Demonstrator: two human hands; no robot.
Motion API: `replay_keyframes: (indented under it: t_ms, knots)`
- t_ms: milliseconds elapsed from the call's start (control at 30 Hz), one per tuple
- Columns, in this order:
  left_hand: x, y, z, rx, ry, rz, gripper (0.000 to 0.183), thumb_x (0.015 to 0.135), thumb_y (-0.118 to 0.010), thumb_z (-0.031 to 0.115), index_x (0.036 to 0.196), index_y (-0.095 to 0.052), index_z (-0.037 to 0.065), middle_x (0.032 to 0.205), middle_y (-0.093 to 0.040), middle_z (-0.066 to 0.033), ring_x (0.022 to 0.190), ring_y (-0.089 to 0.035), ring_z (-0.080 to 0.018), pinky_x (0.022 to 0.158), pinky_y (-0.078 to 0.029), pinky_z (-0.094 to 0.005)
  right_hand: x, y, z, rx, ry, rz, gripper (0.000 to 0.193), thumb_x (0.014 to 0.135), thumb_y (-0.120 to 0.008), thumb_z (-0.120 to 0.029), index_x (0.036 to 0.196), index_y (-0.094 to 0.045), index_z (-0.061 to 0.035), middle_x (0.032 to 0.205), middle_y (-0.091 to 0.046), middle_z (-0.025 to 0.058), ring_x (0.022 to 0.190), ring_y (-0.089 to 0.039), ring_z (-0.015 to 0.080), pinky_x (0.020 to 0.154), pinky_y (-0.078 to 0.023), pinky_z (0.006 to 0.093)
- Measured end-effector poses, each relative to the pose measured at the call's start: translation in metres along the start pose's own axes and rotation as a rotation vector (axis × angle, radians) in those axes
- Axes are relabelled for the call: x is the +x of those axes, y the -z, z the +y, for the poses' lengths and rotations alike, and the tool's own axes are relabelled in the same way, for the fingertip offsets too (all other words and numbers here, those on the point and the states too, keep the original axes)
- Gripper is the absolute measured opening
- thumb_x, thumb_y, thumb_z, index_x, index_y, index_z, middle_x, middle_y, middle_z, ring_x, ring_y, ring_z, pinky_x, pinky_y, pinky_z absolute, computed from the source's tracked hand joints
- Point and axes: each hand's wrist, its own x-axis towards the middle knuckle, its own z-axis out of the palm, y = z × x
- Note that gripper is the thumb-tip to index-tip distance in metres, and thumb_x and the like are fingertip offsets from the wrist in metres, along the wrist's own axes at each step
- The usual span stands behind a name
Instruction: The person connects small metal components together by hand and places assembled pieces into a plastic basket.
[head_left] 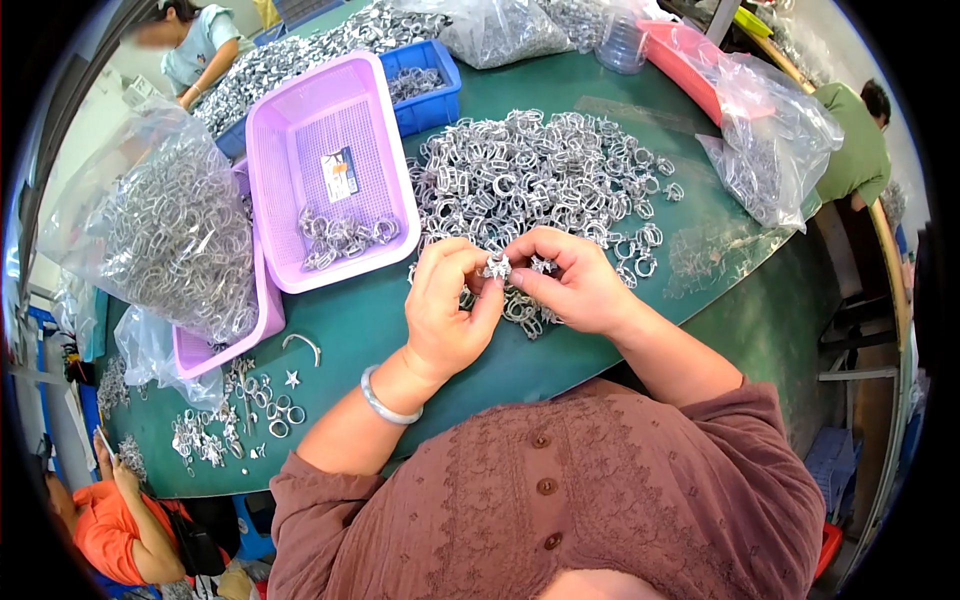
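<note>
In front of my chest, my left hand (447, 310) pinches a small silvery metal ring (495, 265) with an ornamented top between thumb and fingertips. My right hand (575, 280) closes on the same ring from the other side, its thumb and forefinger touching it. Another silvery bit (543, 265) shows at the curled fingers of my right hand; whether it is held there I cannot tell. Just beyond both hands spreads a large heap of similar silvery rings (530, 170), some of them lying beneath my fingers.
Left of the heap, a tilted lilac basket (262, 180) holds a few rings and a card. Beside it stand a stuffed clear bag (170, 240) and a blue bin (428, 115). Loose rings (285, 412) lie at near left on the green table (350, 400). A red tray (685, 75) is far right.
</note>
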Motion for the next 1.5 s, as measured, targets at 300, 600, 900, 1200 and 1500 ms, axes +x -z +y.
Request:
replay_keyframes:
  t_ms: [300, 600, 900, 1200, 1500]
  knots:
    - [-0.008, 0.001, -0.013, -0.163, 0.227, -0.103, 0.023, 0.078, -0.059, -0.01, 0.098, -0.053, -0.001, 0.101, -0.057, -0.0073, 0.076, -0.053, -0.0064, 0.065, -0.046, -0.0201, 0.029, 0.043, -0.004, -0.666, 0.177, 0.143, 0.022, 0.074, -0.068, -0.011, 0.093, -0.062, -0.0047, 0.085, -0.06, 0.0085, 0.077, -0.06, 0.0218, 0.067, -0.048, 0.0327]
    - [-0.009, 0.001, -0.014, -0.26, 0.402, -0.15, 0.02, 0.081, -0.058, -0.007, 0.1, -0.053, -0.001, 0.089, -0.056, -0.0015, 0.073, -0.051, -0.004, 0.063, -0.043, -0.018, 0.047, 0.043, -0.005, -1.204, 0.228, -0.019, 0.027, 0.07, -0.07, -0.018, 0.092, -0.059, -0.0066, 0.089, -0.054, 0.0107, 0.088, -0.057, 0.0291, 0.076, -0.048, 0.0389]
    - [-0.009, 0.0, -0.015, -0.332, 0.459, -0.147, 0.019, 0.082, -0.057, -0.008, 0.098, -0.052, 0.001, 0.087, -0.055, -0.0001, 0.073, -0.05, -0.0033, 0.062, -0.043, -0.0171, 0.046, 0.057, 0.0, -1.019, 0.213, -0.026, 0.027, 0.069, -0.068, -0.007, 0.095, -0.058, -0.0063, 0.089, -0.053, 0.0105, 0.084, -0.056, 0.0307, 0.072, -0.046, 0.0384]
    - [-0.009, -0.001, -0.014, -0.35, 0.472, -0.092, 0.017, 0.079, -0.062, -0.003, 0.095, -0.057, -0.001, 0.079, -0.059, -0.002, 0.069, -0.054, -0.0045, 0.061, -0.047, -0.0193, 0.047, 0.057, -0.001, -1.001, 0.245, -0.032, 0.022, 0.07, -0.067, -0.005, 0.09, -0.059, -0.006, 0.092, -0.052, 0.0093, 0.084, -0.057, 0.0295, 0.072, -0.047, 0.0372]
    - [-0.01, 0.001, -0.017, -0.327, 0.465, -0.174, 0.018, 0.083, -0.056, -0.008, 0.098, -0.051, 0.0, 0.088, -0.056, -0.0014, 0.074, -0.051, -0.0034, 0.063, -0.043, -0.0166, 0.052, 0.059, -0.008, -0.846, 0.255, -0.011, 0.013, 0.073, -0.065, -0.009, 0.084, -0.059, -0.0052, 0.091, -0.053, 0.0099, 0.083, -0.057, 0.031, 0.071, -0.047, 0.0389]
